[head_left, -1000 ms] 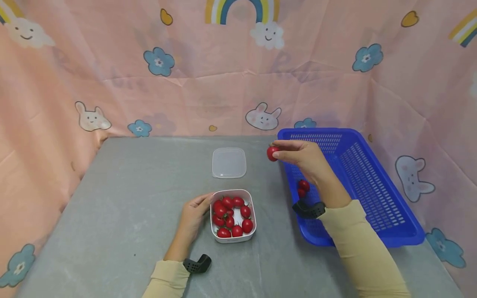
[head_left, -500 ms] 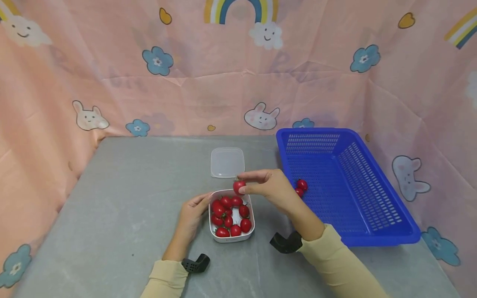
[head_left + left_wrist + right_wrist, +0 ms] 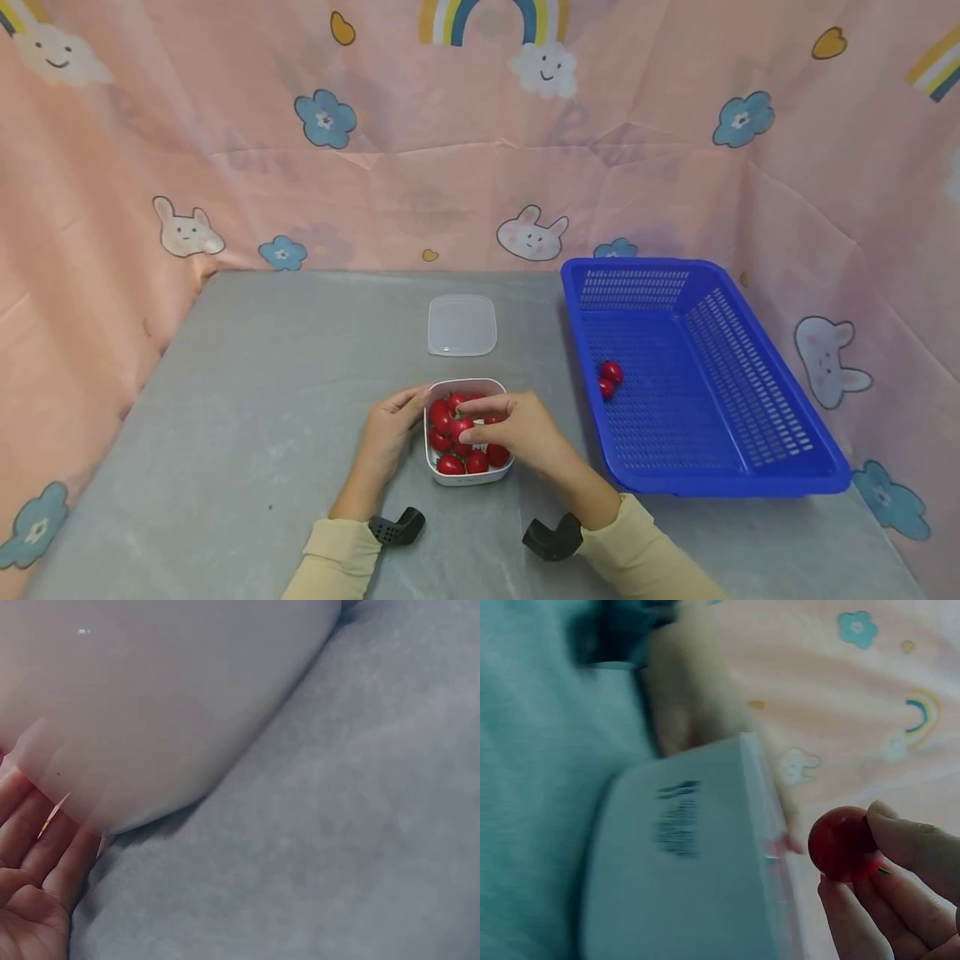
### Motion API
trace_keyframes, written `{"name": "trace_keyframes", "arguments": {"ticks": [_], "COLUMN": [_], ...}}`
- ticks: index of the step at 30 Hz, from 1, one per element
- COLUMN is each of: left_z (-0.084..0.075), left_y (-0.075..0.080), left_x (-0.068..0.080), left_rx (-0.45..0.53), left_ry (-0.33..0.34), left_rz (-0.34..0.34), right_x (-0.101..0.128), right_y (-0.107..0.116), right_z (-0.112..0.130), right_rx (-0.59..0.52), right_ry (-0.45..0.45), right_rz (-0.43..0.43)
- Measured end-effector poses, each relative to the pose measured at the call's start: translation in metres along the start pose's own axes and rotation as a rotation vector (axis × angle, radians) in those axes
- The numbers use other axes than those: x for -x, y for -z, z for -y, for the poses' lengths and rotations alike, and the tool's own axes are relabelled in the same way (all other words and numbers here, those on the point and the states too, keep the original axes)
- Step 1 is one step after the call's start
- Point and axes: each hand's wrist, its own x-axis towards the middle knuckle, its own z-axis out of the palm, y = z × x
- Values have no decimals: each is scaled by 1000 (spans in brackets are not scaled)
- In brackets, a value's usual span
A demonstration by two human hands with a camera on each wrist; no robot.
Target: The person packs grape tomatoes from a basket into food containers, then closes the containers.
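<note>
A white square container (image 3: pixel 504 394) holds several red cherry tomatoes (image 3: pixel 442 415) near the front middle of the grey table. My left hand (image 3: pixel 408 406) rests with straight fingers (image 3: pixel 34 844) against the container's left wall (image 3: pixel 150 697). My right hand (image 3: pixel 471 422) hovers low over the container and pinches one cherry tomato (image 3: pixel 460 427) between thumb and fingertips. In the right wrist view that tomato (image 3: pixel 844 844) sits at my fingertips (image 3: pixel 900 836), just beside the container's rim (image 3: pixel 754 825).
A blue slotted basket (image 3: pixel 750 400) stands at the right with two cherry tomatoes (image 3: pixel 609 377) near its left wall. A clear lid (image 3: pixel 461 325) lies flat behind the container. Pink patterned cloth walls in the table on three sides.
My right hand has carried the tomato from beside the basket's far left corner, left and down, to just over the container. The left hand has stayed against the container.
</note>
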Motion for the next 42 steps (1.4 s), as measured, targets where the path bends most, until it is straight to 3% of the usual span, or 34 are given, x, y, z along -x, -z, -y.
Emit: {"name": "trace_keyframes", "arguments": {"ticks": [5, 15, 19, 23, 31, 42], "left_z": [0, 0, 0, 0, 1, 2], "left_y": [0, -1, -1, -1, -1, -1], "left_x": [-1, -2, -2, -1, 0, 0], "left_rx": [10, 1, -11, -19, 28, 31], "left_ry": [-8, -19, -22, -23, -39, -29], "left_rz": [-4, -6, -10, -14, 5, 8], "right_x": [-2, -3, -1, 2, 16, 15], "right_y": [-12, -22, -23, -17, 31, 111], "right_z": [-10, -14, -14, -7, 32, 51], "right_rx": [125, 268, 282, 229, -4, 126], "right_ry": [43, 142, 156, 133, 94, 64], "right_rz": [-16, -43, -47, -51, -110, -237]}}
